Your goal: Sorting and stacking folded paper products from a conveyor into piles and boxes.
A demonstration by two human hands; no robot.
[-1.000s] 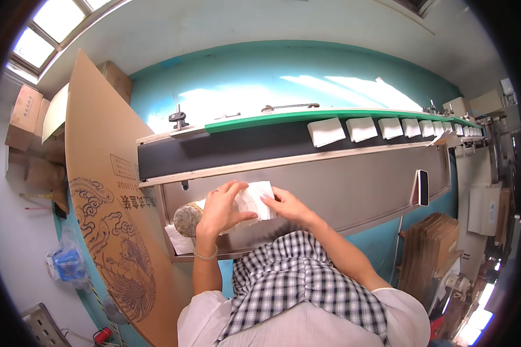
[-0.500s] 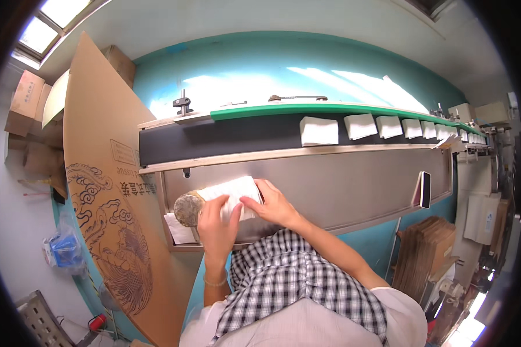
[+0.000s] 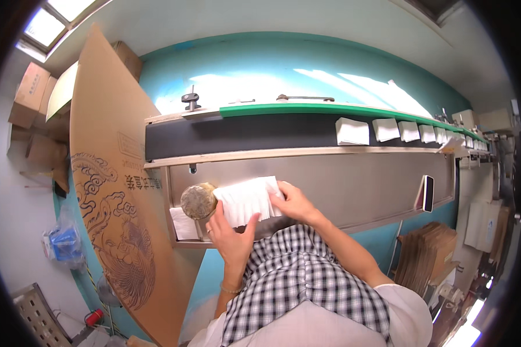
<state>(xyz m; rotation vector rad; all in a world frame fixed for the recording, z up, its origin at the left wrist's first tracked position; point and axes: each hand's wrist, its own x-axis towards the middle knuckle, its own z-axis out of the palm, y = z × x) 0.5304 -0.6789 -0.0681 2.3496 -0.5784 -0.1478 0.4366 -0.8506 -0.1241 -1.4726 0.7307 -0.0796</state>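
A row of folded white paper tissues [image 3: 246, 199] stands on the metal tray [image 3: 341, 179] in front of me, its folds fanned slightly along the near edge. My left hand [image 3: 230, 231] holds its near left end, fingers at the side and thumb along the front. At the right end my right hand [image 3: 298, 205] grips the row, fingers curled around the end. Against the left end of the row sits a round, mottled grey-brown block [image 3: 198, 201]; the tissues partly hide its side. A flat white tissue stack [image 3: 185, 224] lies at the tray's left corner.
Behind the tray runs a black conveyor belt [image 3: 243, 133] with a green rail [image 3: 307, 109], carrying several white tissue stacks [image 3: 352, 132]. A large printed cardboard sheet [image 3: 110, 173] stands at the left. A phone [image 3: 428, 194] leans at the tray's right; flattened cartons [image 3: 425, 248] stand beyond.
The stacks on the belt have moved right. My left hand has come down from the top of the tissues to their near left edge, and the row lies more open to view.
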